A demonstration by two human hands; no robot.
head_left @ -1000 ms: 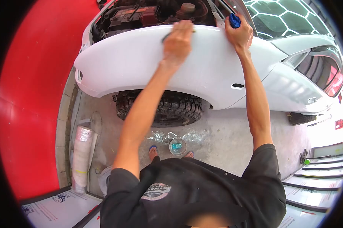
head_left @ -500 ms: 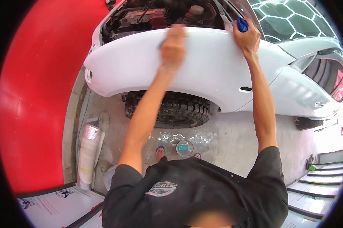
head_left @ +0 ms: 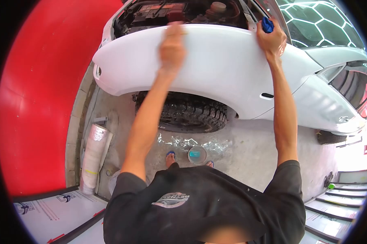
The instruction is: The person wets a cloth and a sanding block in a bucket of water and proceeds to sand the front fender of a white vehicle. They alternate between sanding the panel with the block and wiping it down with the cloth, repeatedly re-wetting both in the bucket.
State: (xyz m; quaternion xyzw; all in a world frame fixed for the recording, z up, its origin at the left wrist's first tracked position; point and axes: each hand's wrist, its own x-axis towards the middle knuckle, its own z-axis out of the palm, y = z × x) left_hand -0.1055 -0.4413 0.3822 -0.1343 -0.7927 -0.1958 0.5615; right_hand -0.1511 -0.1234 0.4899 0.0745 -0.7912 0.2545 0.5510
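Observation:
My left hand (head_left: pixel 172 51) is on the upper part of the white front fender (head_left: pixel 220 61), close to its top edge. Motion smears its fingers, so I cannot make out what, if anything, lies under them. At the rear top corner of the fender, beside the engine bay, my right hand (head_left: pixel 272 40) is closed around a crumpled blue cloth (head_left: pixel 267 25). The heel of that hand appears to rest on the white panel.
The open engine bay (head_left: pixel 151 12) lies beyond the fender, a tire (head_left: pixel 191 116) below it. By my feet stands a round bucket (head_left: pixel 203 159) with something turquoise inside. A plastic-wrapped roll (head_left: pixel 94 158) leans at left near a red wall (head_left: pixel 37 101).
My left hand has moved left along the fender. My right hand keeps its place at the rear corner with the blue cloth. The whole view has shifted slightly.

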